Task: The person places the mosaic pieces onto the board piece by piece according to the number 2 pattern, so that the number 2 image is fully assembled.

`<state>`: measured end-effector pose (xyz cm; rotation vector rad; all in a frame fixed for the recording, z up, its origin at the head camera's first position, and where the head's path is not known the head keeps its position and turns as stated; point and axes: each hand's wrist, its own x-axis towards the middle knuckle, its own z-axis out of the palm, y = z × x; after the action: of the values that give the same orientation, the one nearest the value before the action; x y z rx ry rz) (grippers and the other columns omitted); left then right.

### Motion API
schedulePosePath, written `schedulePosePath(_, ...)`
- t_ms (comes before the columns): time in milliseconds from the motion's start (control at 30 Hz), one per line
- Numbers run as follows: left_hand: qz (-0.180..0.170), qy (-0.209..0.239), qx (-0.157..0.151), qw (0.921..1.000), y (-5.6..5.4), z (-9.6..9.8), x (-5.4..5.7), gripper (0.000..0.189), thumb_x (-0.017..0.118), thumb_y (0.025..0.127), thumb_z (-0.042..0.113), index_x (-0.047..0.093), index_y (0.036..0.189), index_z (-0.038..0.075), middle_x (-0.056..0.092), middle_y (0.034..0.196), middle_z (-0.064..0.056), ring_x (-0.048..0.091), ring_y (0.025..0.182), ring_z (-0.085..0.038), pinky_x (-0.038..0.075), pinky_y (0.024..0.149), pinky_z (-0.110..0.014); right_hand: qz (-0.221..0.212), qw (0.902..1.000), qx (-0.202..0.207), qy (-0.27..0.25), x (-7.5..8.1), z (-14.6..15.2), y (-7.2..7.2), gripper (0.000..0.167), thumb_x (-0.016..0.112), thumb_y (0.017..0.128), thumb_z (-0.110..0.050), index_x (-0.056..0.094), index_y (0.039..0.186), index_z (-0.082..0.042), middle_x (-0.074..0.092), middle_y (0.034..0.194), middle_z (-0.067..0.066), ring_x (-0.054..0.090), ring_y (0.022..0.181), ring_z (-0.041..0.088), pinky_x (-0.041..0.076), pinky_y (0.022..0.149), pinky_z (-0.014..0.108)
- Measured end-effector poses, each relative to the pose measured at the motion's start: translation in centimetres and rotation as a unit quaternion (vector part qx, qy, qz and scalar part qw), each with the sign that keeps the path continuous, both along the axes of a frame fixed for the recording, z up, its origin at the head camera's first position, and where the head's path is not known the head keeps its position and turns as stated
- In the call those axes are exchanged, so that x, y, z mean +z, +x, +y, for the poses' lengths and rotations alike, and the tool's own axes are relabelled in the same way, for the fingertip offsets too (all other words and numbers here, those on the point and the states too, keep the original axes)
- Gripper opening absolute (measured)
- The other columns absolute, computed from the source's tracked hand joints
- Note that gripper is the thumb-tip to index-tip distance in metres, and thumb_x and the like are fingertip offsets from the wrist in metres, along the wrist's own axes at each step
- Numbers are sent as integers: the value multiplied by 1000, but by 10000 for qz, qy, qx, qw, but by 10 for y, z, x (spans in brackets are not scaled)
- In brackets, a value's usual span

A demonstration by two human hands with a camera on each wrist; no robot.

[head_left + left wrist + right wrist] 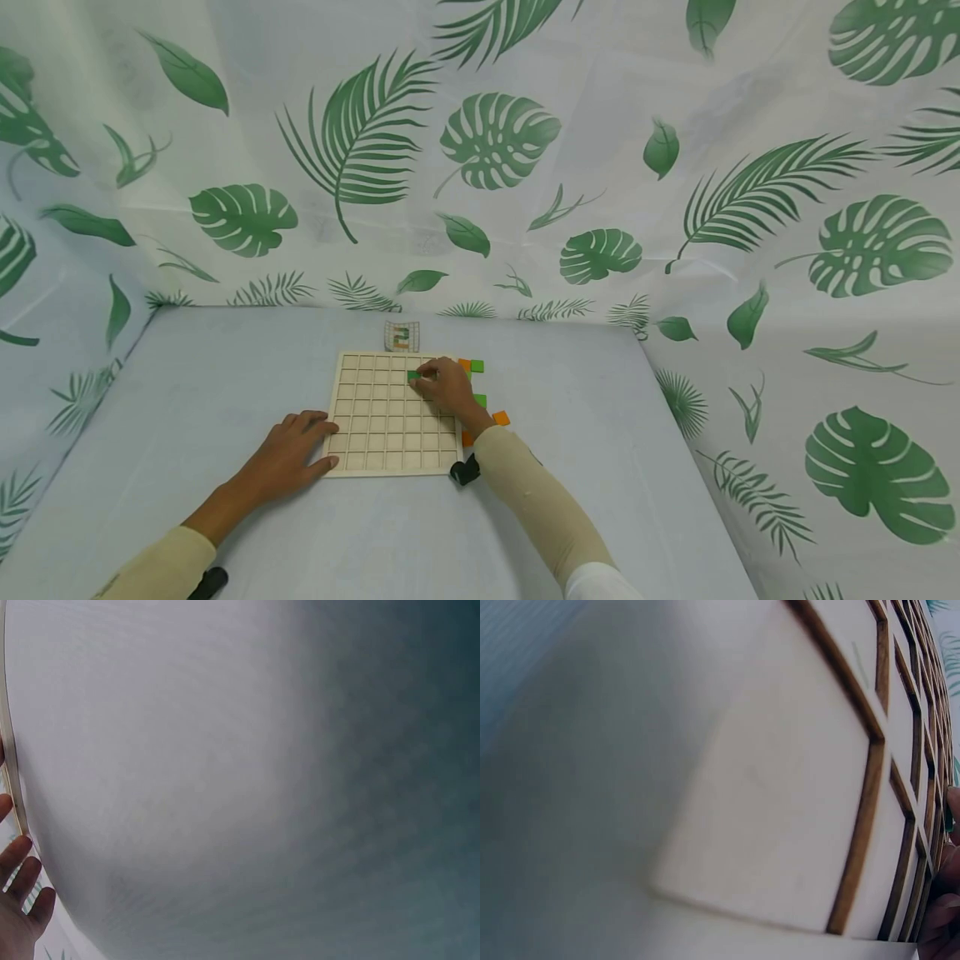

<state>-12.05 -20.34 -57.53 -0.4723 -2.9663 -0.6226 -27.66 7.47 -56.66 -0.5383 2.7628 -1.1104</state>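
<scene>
A pale wooden board, cut into a grid of square recesses, lies on the table. Over its upper right part, my right hand pinches a small dark green square tile between thumb and fingertips. Whether that tile touches the board, I cannot tell. My left hand rests at the board's left edge, fingers loosely extended and thumb near the lower left corner. In the left wrist view, only the fingers show, beside the board's edge. The right wrist view catches part of the right hand at its right border.
Along the board's right side lie green tiles and orange tiles, some hidden by the right hand and arm. A small pattern card with a coloured figure sits behind the board. A leaf-printed sheet hangs behind the pale tabletop.
</scene>
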Motion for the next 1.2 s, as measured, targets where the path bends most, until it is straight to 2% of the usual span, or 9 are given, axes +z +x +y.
schedulePosePath(767,36,84,-43,9999,1,0,4,48,75,89,36,63,128,13,55,136,-16,54,119,-37,45,93,-57,-53,9998,-147,85,-4,-3,-2,25,75,92,-32,76,106,-12,67,106,6,64,97,20,53,81,34)
schedulePosePath(1200,40,102,-77,9999,2,1,6,47,75,89,36,64,128,12,56,135,-17,54,119,-37,46,92,-57,-26,9997,-159,208,0,-4,2,25,74,92,-31,77,108,-12,67,106,5,64,97,20,53,81,35)
